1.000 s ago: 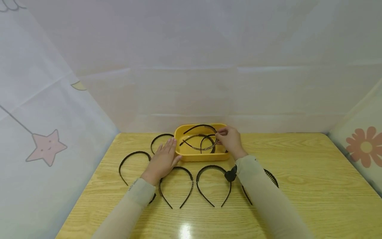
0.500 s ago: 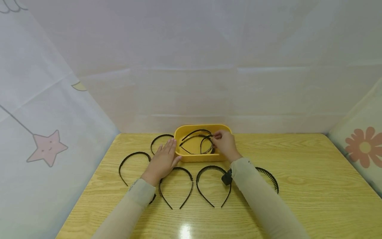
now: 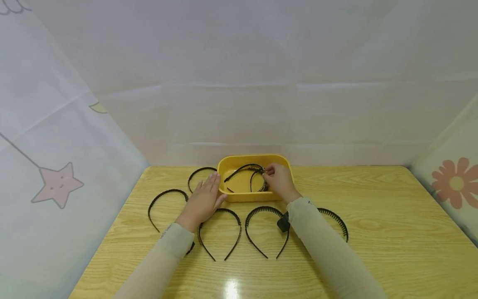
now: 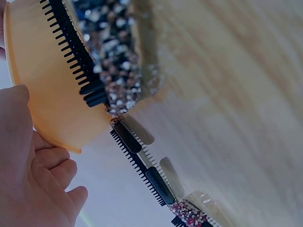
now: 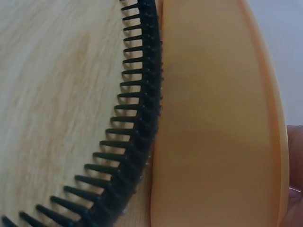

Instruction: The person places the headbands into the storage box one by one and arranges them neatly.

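A yellow plastic basket (image 3: 242,197) stands at the back of the table, with several black headbands bunched inside. My left hand (image 3: 201,202) rests on its left rim, fingers extended; the left wrist view shows that hand (image 4: 35,175) against the orange-looking basket wall (image 4: 57,109). Over the basket's right side, my right hand (image 3: 281,182) pinches a headband (image 3: 242,167) near its toothed curve. The fingertips partly cover the grip, and the bands there overlap. Only a bit of the right hand (image 5: 296,161) shows in the right wrist view, behind the basket wall (image 5: 213,118).
On the wooden table (image 3: 392,232) several headbands lie in an arc before the basket: a left one (image 3: 168,191), a middle one (image 3: 228,211), a toothed one (image 3: 265,209) and another (image 3: 334,216) partly under the right sleeve. A pale cloth backdrop (image 3: 239,104) rises behind.
My right hand has moved slightly left and inward over the basket. The headbands inside have shifted down and bunched closer together. My left hand has stayed on the rim.
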Available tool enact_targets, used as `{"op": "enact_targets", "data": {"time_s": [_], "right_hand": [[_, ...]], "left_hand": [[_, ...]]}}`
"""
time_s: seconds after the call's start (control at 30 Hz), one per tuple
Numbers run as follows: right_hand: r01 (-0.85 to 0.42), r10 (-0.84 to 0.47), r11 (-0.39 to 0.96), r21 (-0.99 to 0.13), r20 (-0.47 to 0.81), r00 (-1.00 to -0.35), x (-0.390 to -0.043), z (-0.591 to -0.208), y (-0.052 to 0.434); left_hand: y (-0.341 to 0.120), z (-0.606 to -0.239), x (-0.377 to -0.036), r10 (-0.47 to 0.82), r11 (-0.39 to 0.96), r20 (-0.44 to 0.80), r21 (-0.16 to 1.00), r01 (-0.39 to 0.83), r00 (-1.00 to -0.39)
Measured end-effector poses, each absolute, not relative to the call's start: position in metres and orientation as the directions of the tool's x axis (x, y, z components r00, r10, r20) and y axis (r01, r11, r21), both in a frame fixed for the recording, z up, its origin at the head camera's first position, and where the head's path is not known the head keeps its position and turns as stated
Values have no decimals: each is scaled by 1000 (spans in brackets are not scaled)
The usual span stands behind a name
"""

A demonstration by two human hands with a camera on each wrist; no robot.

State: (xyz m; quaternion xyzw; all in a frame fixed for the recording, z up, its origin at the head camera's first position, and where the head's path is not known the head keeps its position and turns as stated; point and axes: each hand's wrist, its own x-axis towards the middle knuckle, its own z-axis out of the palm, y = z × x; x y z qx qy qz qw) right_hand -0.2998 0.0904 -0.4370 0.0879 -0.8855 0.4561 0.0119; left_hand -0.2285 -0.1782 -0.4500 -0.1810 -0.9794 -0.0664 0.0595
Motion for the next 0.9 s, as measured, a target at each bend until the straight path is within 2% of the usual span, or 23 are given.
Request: {"op": "enact_targets", "data": {"time_s": [0.23, 0.9], "right_hand": [[-206, -160, 596, -776, 137, -978, -298, -438, 92], [-337, -251, 485, -807, 241, -937, -280, -427, 113]], "left_hand": [[-179, -451, -229, 353, 923, 147, 108, 369, -924], [-178, -449, -228, 344, 927, 122, 113, 357, -931]]}}
